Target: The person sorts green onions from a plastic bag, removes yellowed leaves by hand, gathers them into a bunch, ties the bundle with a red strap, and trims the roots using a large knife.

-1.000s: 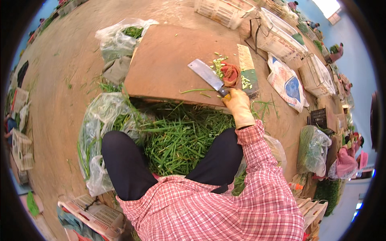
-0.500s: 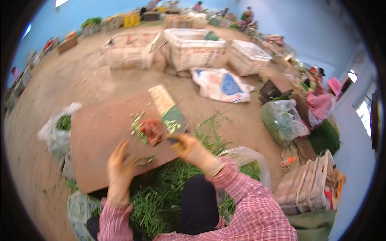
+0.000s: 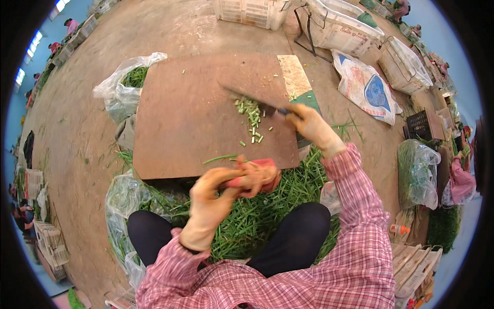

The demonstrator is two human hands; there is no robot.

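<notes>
Both my hands wear pale, orange-stained gloves. My left hand (image 3: 211,198) is closed round a crumpled red-orange bundle (image 3: 257,177), possibly cloth, just off the near edge of a brown board (image 3: 180,118). My right hand (image 3: 314,126) grips the dark handle of a knife (image 3: 247,97) above the board's right side. Its blade points left and is a little blurred. Short cut green stalk pieces (image 3: 249,114) lie beside and under the blade. A longer green stalk (image 3: 220,159) rests near the board's front edge.
Loose green stalks (image 3: 247,226) pile up between my knees. Plastic bags of greens stand left (image 3: 121,90) and right (image 3: 419,175) of the board. Beyond it are white crates (image 3: 252,13), a tub (image 3: 339,31) and a printed sack (image 3: 366,87). A person in pink (image 3: 460,180) sits far right.
The red-orange bundle has left the board and is now in my left hand, which was open before. The knife now shows plainly over the cut pieces. The view has turned and tilted downward.
</notes>
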